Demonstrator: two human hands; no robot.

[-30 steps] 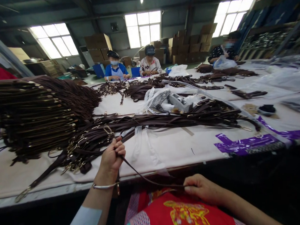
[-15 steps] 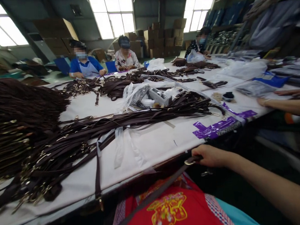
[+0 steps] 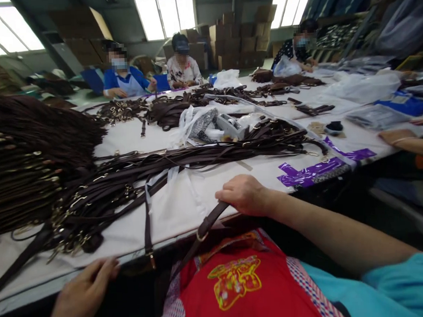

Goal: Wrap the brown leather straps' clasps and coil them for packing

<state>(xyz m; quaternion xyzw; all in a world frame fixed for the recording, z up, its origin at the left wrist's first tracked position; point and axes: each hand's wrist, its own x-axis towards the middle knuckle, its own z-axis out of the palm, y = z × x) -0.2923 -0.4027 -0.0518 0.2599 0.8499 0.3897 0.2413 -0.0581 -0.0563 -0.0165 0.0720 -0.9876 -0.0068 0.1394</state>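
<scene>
My right hand (image 3: 243,194) is closed round the end of a dark brown strap (image 3: 212,218), just above the table's front edge. A metal buckle ring (image 3: 202,236) sits on the strap, which slopes down to the left and passes out of sight by the red apron (image 3: 203,294). At the lower left, my left hand (image 3: 86,290) is beside the table edge, thumb and fingers drawn together; what they hold, if anything, is hidden. Between the hands another brown strap (image 3: 147,226) hangs over the edge, with a metal clasp (image 3: 152,260) at its end.
Brown straps with metal clips (image 3: 128,178) lie across the white-covered table (image 3: 205,187). A tall strap stack (image 3: 29,162) stands left. Purple tape (image 3: 310,172) marks the right edge. Several co-workers sit opposite; another person's hand (image 3: 398,136) rests at right.
My right hand has moved left and up with the strap, over the table edge. My left hand has come into view at the lower left. The view has shifted slightly.
</scene>
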